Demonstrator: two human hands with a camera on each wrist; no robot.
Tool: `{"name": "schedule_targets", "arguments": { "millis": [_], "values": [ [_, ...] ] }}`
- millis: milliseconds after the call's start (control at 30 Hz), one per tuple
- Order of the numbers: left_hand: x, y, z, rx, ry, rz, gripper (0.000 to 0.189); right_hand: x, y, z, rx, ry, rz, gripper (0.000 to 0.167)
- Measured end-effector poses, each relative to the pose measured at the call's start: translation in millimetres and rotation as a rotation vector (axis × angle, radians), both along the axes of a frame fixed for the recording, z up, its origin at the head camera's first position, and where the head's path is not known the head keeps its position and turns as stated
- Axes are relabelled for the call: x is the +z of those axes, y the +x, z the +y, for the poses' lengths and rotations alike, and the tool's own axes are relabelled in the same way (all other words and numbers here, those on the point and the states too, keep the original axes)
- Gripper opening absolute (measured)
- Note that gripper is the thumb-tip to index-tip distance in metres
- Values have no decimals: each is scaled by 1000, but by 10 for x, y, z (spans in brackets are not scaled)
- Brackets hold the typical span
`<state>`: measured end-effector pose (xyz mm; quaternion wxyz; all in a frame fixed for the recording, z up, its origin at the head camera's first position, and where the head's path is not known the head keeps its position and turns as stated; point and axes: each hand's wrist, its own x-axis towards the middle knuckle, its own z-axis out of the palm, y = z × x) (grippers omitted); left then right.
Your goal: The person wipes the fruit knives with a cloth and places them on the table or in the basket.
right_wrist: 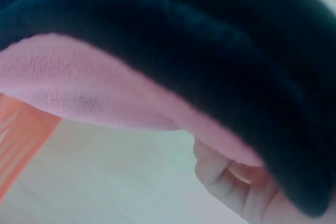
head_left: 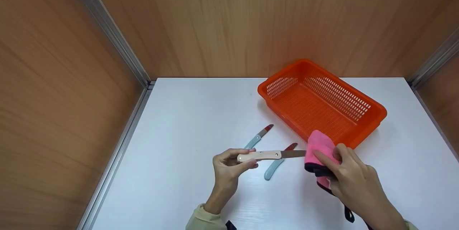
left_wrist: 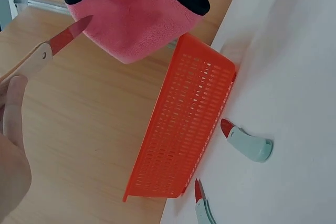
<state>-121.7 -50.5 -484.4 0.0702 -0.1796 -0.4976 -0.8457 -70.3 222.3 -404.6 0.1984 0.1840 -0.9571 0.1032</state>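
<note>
My left hand (head_left: 227, 171) pinches the cream handle of a folding knife (head_left: 261, 156) between thumb and fingers, its blade out and pointing right. In the head view the blade's tip reaches the edge of a folded pink cloth (head_left: 319, 145) with black trim. That cloth is gripped by my right hand (head_left: 358, 181), thumb and fingers on its near part. The left wrist view shows the blade tip overlapping the pink fabric (left_wrist: 136, 24). Filling much of the right wrist view, the cloth (right_wrist: 89, 87) hides part of the right hand (right_wrist: 226, 182).
Behind the cloth stands an orange perforated basket (head_left: 287, 113) on the white table (head_left: 179, 126). Two knives with light blue handles lie near it, one left (head_left: 254, 140) and one partly beneath the held knife (head_left: 273, 169) in view. Wooden panels (head_left: 229, 25) close off the back and sides.
</note>
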Motion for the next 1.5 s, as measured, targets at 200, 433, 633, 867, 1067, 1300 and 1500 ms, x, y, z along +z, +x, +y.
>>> {"name": "schedule_targets", "arguments": {
  "millis": [200,433,633,867,1067,1300,1500],
  "values": [
    [14,9,2,-7,1,27,26,32,9,103,-17,-84,37,56],
    [12,27,25,-6,-20,92,26,122,22,151,-57,-156,94,63],
    [0,7,76,5,-31,154,26,191,3,86,-31,-171,147,62],
    [2,5,126,33,-65,151,27,214,-16,-98,29,-149,132,64],
    [-5,31,128,31,-56,143,27,125,-28,-291,100,-36,68,57],
    [42,58,132,19,-41,98,27,69,-7,-374,112,53,40,62],
    [90,53,134,-2,-14,94,28,125,-6,-375,88,51,1,61]
  ]
}}
